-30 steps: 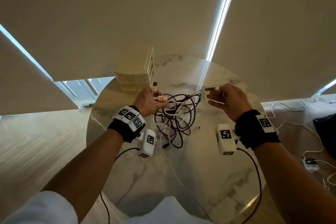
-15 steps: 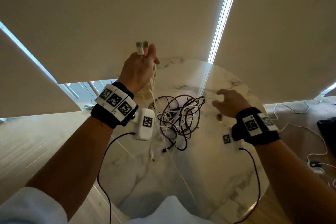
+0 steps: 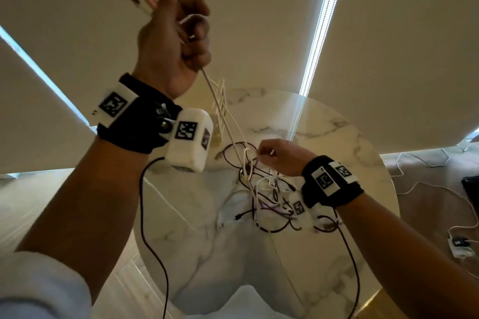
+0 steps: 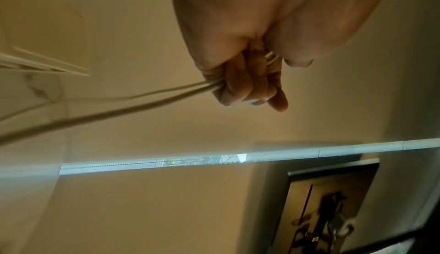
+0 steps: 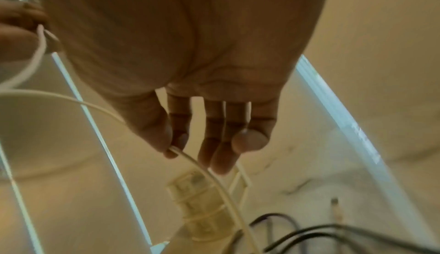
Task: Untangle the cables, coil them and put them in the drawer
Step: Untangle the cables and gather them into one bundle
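Note:
My left hand (image 3: pixel 191 33) is raised high above the marble table (image 3: pixel 350 137) and grips a white cable (image 3: pixel 223 114). The cable's two plug ends (image 3: pixel 141 0) stick out above the fist. In the left wrist view the fingers (image 4: pixel 247 85) are curled tight round the strands of the white cable (image 4: pixel 119 111). The strands run taut down into a tangle of dark and white cables (image 3: pixel 269 199) on the table. My right hand (image 3: pixel 261 155) hovers low over the tangle, and its thumb and forefinger (image 5: pixel 166 139) pinch a white strand (image 5: pixel 214 181). The cream drawer unit (image 5: pixel 197 201) stands behind the tangle.
The drawer unit (image 3: pixel 220 101) is mostly hidden by my left wrist in the head view. White leads and a small adapter (image 3: pixel 461 248) lie on the floor to the right. Roller blinds hang behind the table. Black wrist-camera wires dangle under both arms.
My left hand has risen much higher, pulling the white cable taut out of the tangle. My right hand has come in to the tangle and pinched a white strand.

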{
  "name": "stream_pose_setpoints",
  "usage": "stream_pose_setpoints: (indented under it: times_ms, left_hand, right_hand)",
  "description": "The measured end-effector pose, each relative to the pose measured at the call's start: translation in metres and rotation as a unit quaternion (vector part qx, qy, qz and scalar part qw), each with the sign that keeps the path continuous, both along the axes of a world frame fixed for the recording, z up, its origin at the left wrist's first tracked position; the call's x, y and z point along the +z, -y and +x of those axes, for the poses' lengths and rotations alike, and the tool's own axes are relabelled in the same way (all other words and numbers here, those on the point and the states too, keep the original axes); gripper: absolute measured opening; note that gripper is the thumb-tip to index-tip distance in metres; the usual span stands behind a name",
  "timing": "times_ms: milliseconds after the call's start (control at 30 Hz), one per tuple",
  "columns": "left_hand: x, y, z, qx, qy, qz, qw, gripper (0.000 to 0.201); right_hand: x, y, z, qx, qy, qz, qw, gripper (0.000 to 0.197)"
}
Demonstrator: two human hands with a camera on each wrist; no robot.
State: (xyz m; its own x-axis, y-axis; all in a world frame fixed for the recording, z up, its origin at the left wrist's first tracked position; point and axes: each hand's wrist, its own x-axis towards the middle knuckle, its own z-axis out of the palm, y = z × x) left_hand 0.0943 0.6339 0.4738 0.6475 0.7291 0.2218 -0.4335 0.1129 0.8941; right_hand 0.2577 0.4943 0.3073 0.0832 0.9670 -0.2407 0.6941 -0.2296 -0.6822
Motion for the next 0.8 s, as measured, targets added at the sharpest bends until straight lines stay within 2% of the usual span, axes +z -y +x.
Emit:
stream_pose_setpoints:
  times_ms: [100,200,233,300,333,400,467,533,600,733,800]
  left_hand:
    - [0.002,-0.015,-0.015,-0.013,0.024,-0.032,0.999,0.068]
    - [-0.004,-0.016,-0.014,-0.025,0.03,-0.046,0.998,0.07]
    - [-0.007,-0.014,-0.011,-0.031,0.026,-0.046,0.998,0.07]
    - [-0.013,-0.008,-0.001,-0.041,0.019,-0.043,0.998,0.068]
    - [-0.014,-0.006,0.002,-0.041,0.018,-0.042,0.998,0.067]
    - [-0.015,-0.009,0.001,-0.025,0.017,-0.039,0.999,0.065]
    - [-0.015,-0.019,-0.008,0.018,0.007,-0.038,0.999,0.063]
    - [-0.021,-0.029,-0.018,0.072,-0.019,-0.044,0.996,0.062]
    - [-0.031,-0.034,-0.025,0.115,-0.038,-0.059,0.991,0.061]
    - [-0.053,-0.041,-0.025,0.166,-0.031,-0.081,0.982,0.058]
    - [-0.068,-0.04,-0.018,0.185,-0.075,-0.072,0.977,0.052]
  right_hand:
    - [-0.009,0.009,0.019,-0.053,-0.072,-0.049,0.995,0.013]
    - [-0.007,0.012,0.019,-0.085,-0.147,-0.013,0.985,0.014]
    - [-0.002,0.011,0.013,-0.091,-0.19,0.004,0.978,0.022]
    - [0.009,0.005,-0.001,-0.069,-0.261,0.026,0.962,0.036]
    - [0.015,0.003,-0.008,-0.039,-0.268,0.014,0.962,0.034]
    - [0.021,0.002,-0.018,0.047,-0.197,-0.046,0.978,0.027]
    - [0.013,0.008,-0.011,0.087,-0.059,-0.085,0.991,0.03]
    - [0.003,0.014,0.011,0.028,0.002,-0.089,0.996,0.039]
    - [-0.001,0.019,0.03,-0.026,0.024,-0.071,0.997,0.037]
    - [0.006,0.026,0.052,-0.054,0.084,-0.1,0.99,0.032]
    - [0.012,0.027,0.058,-0.076,0.104,-0.085,0.988,0.034]
